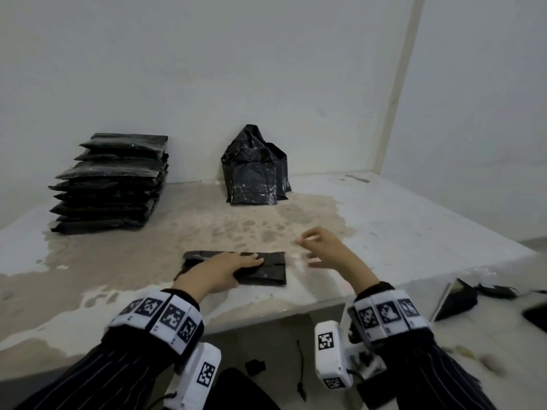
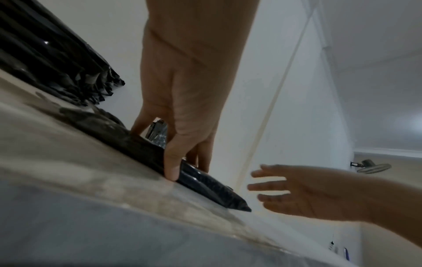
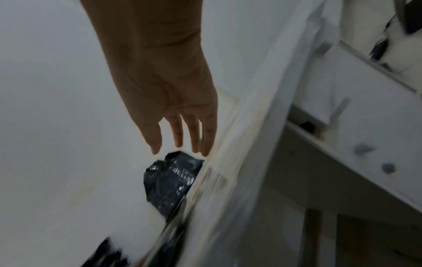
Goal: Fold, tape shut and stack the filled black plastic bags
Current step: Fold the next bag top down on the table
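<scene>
While the table is spreading stained and pale under everything, the stack of flat folded bags is sitting well beyond the left fingers, off to their left by the wall. Upright bags are standing against that wall, far ahead of both sets of fingertips, their tops crumpled and unsealed. Directly under the left fingers the folded bag is lying flat on the table, near the front edge. The left hand is pressing down on it, fingers lying together across the top and the thumb hooking down over the near edge (the left wrist view is showing this pinch plainly), so the bag is being held between thumb and fingers. The right hand is hovering just to the right of that bag, its fingers spread apart and nearly straight, holding nothing and not touching the bag. In the right wrist view, blurred, those fingers are pointing toward the upright bags.
</scene>
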